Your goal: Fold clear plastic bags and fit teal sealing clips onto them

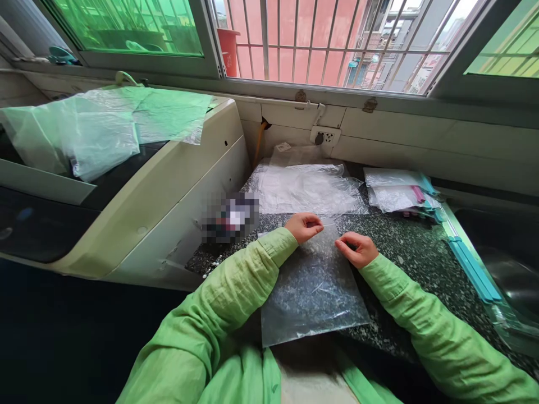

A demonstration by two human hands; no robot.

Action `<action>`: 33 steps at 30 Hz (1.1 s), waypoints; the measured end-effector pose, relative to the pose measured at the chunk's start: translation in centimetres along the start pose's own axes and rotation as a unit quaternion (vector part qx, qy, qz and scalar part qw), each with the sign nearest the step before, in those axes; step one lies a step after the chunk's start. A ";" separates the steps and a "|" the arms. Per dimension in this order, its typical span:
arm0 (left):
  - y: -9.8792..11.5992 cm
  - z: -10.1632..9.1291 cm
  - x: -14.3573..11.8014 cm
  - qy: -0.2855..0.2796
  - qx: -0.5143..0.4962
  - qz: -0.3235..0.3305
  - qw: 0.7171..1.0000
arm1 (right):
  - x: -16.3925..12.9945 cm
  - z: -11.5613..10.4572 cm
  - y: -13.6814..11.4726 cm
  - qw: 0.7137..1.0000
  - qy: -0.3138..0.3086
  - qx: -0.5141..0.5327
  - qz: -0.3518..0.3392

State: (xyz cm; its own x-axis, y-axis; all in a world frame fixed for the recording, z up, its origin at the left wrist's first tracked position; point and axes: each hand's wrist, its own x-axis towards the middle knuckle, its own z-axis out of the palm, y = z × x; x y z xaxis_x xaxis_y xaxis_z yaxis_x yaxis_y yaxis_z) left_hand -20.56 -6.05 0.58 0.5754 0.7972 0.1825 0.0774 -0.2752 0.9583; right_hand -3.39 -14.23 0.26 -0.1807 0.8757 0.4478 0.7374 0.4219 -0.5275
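while both hands, left (304,226) and right (356,249), pinched the bag (311,286) at its far edge, seemingly the mouth, pinching near each corner seemed wise.

We cannot read any words, numbers or signs here. The small thing (231,217) beside the big machine (168,191) is blurred out, so we cannot tell if it has any writing on it.
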 end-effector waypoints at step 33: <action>0.9 -0.2 -0.2 -0.097 0.071 -0.025 0.992 | -0.1 0.5 0.7 0.991 0.103 0.047 0.072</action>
State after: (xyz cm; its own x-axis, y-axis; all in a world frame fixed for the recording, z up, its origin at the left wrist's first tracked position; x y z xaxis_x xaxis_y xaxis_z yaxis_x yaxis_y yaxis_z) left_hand -20.77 -6.35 1.46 0.7133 0.6966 0.0771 0.2155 -0.3227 0.9216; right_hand -3.18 -13.95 -0.51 0.0657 0.8665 0.4948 0.6809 0.3236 -0.6570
